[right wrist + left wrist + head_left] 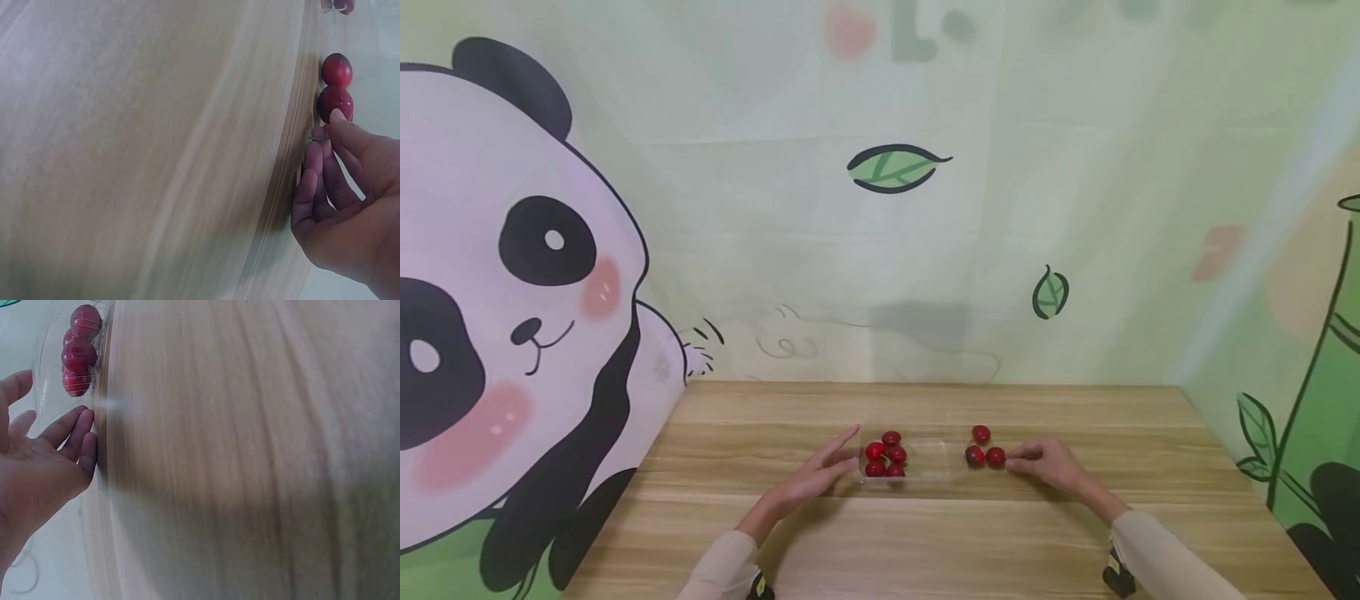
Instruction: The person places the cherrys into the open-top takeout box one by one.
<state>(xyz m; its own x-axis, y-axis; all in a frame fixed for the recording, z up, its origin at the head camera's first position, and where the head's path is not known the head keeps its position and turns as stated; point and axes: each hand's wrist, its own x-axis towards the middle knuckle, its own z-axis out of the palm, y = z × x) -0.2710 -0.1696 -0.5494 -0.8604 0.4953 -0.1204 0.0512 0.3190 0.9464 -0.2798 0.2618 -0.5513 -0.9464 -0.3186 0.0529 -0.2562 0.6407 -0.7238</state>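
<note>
My left hand point(817, 477) rests at the left end of a clear plastic box point(928, 460), its fingers extended along that side. Several red cherries point(79, 355) lie in the left part of the box. To the right of the box, my right hand point(1052, 467) pinches a red cherry point(996, 457) between thumb and fingers, and a thin stem point(319, 138) shows at the fingertips. Against that cherry sits a darker cherry point(975, 456). Another cherry point(981, 433) lies just behind these two.
The box and loose cherries are on a wood-grain table point(917, 542). Behind the table hangs a pale green backdrop point(760, 208) with a large printed panda point(572, 333) at left and printed leaves.
</note>
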